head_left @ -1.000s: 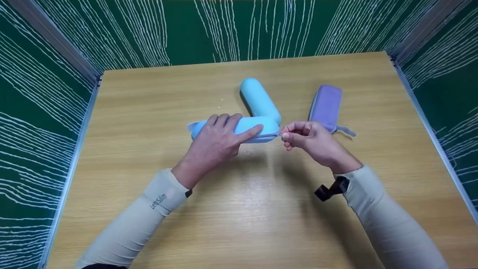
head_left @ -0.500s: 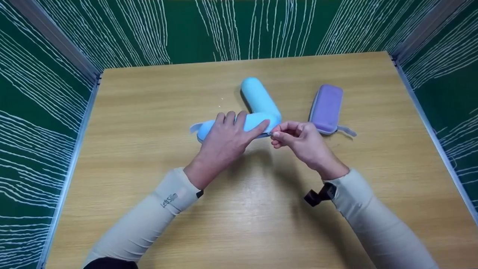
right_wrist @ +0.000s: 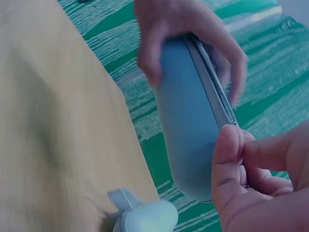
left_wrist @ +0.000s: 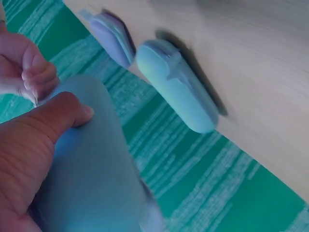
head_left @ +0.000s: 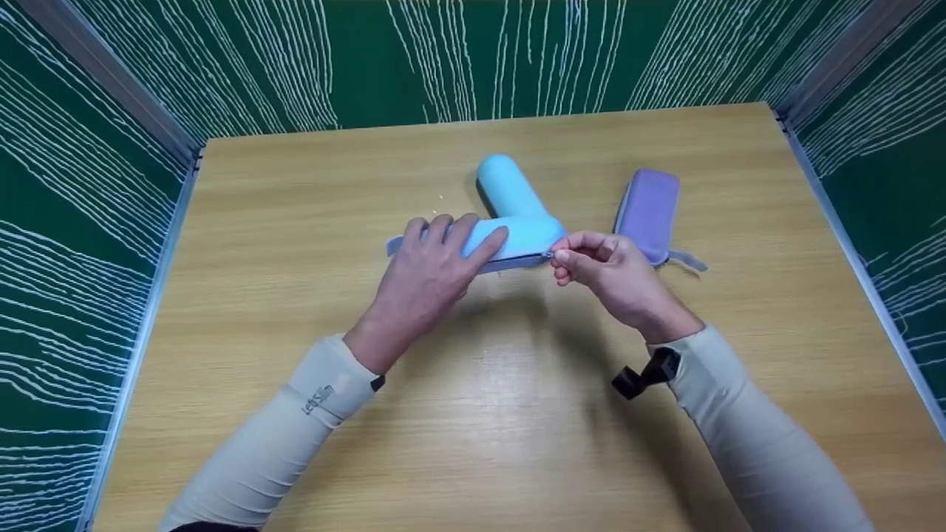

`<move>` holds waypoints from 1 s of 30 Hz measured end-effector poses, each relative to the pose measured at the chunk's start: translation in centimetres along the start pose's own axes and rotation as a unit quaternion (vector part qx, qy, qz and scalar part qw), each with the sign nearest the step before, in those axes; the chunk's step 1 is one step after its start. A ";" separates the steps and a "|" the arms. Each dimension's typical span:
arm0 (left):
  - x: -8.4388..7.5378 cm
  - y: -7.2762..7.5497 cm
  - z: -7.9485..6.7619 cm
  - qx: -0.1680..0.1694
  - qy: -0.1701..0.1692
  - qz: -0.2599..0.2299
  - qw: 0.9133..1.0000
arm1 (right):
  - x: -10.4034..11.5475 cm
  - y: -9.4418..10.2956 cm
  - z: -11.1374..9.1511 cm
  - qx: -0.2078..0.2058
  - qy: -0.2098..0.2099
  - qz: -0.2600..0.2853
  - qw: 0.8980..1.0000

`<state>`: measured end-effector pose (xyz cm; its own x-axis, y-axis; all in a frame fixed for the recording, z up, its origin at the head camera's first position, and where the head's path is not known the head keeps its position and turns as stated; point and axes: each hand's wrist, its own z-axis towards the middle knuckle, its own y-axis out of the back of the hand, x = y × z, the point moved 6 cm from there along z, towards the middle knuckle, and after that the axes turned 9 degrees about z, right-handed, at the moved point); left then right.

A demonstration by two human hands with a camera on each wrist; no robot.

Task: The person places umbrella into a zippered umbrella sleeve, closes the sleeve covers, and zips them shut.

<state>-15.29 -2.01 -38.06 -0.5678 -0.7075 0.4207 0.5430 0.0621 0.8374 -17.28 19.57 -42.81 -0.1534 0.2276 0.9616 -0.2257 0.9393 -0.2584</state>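
In the head view my left hand (head_left: 429, 270) grips a light-blue zippered hard case (head_left: 528, 233) from above, holding it up off the table. Its thumb lies along the case's top; the other fingers go over the far side, their tips hidden. My right hand (head_left: 610, 273) pinches a small zipper pull at the case's front right, thumb against index finger. From the right wrist, the zipper (right_wrist: 212, 82) runs down the case's side to those fingertips. The left wrist view shows the smooth shell under my left thumb (left_wrist: 72, 111).
A second light-blue case (head_left: 510, 185) lies on the wooden table (head_left: 332, 185) just behind the held one. Right of it lies a purple case (head_left: 650, 214) with a strap (head_left: 687, 258). Green panels with white streaks (head_left: 473, 59) enclose the table's back and sides.
The held case has moved slightly away from me and to the right. My right hand's pinch has shifted from the case's right tip to its front side; both hands keep their hold.
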 end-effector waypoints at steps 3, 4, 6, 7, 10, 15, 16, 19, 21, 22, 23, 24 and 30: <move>1.3 -0.1 -1.0 -0.017 0.023 -0.028 0.999 | 0.0 1.0 -0.1 -0.007 -0.002 0.037 0.999; 1.7 -0.1 -1.2 -0.029 0.030 -0.040 0.998 | 0.1 1.3 -0.1 -0.008 -0.001 0.052 0.999; 2.3 0.0 -1.7 -0.060 0.037 -0.065 0.995 | 0.1 1.7 -0.2 -0.008 0.002 0.075 0.997; 2.5 0.1 -1.9 -0.077 0.037 -0.074 0.994 | 0.1 1.8 -0.2 -0.006 0.005 0.085 0.996; 2.6 0.3 -2.2 -0.121 0.029 -0.088 0.988 | 0.1 1.9 -0.2 -0.005 0.012 0.100 0.995; 2.1 1.0 -2.5 -0.174 0.018 -0.104 0.979 | 0.1 2.1 -0.1 -0.004 0.023 0.109 0.994; 2.0 1.2 -2.5 -0.183 0.016 -0.112 0.977 | 0.1 2.1 -0.1 -0.005 0.027 0.112 0.993; 1.7 1.6 -2.6 -0.205 0.009 -0.131 0.970 | 0.3 2.0 0.0 -0.005 0.037 0.119 0.992; 1.4 1.8 -2.6 -0.210 0.006 -0.137 0.968 | 0.4 1.8 -0.1 -0.007 0.042 0.119 0.992; 1.4 1.8 -2.6 -0.209 0.005 -0.139 0.968 | 0.5 1.7 -0.1 -0.008 0.043 0.117 0.992; 1.3 1.9 -2.5 -0.209 0.004 -0.140 0.968 | 0.6 1.5 -0.1 -0.007 0.043 0.115 0.992; 1.2 2.0 -2.5 -0.207 0.004 -0.142 0.968 | 0.6 1.3 -0.2 -0.004 0.043 0.113 0.993; 0.8 2.3 -2.2 -0.202 0.005 -0.138 0.970 | 0.8 -0.4 -0.5 0.037 0.044 0.087 0.995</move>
<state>-13.14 -3.93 -36.60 -0.7218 -0.6642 0.1948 0.5697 -0.4102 0.7122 -16.86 19.54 -41.89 -0.1116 0.4095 0.9055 -0.2742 0.8631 -0.4241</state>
